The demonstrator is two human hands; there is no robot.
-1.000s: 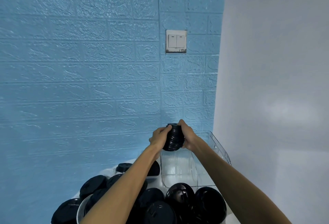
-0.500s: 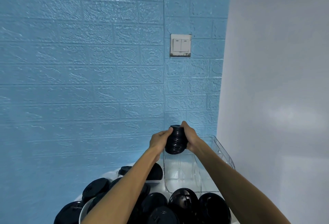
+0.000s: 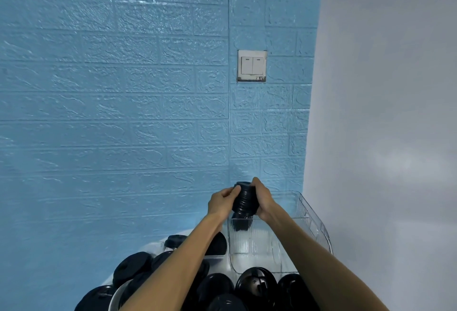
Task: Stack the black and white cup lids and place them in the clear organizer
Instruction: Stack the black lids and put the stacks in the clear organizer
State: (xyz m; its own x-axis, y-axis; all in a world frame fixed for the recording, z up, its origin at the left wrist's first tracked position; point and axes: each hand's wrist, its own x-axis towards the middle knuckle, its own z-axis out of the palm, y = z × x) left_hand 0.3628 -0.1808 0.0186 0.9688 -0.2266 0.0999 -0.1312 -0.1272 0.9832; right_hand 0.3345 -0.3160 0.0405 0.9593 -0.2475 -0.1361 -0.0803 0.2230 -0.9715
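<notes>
Loose black lids (image 3: 217,286) are lying heaped nearest me on the counter (image 3: 158,246). Beyond, I'm seeing the left hand (image 3: 222,202) and right hand (image 3: 263,199) both curling their grip round a stack of black lids (image 3: 244,202), hanging over the clear organizer's (image 3: 314,221) near-left corner.

Loose lids (image 3: 217,286) cut off btm.

A stack of black lids (image 3: 244,200) is gripped between the left hand (image 3: 221,201) and right hand (image 3: 264,199). It is held above the clear organizer (image 3: 314,224). Loose black lids (image 3: 132,266) are piled nearby.
</notes>
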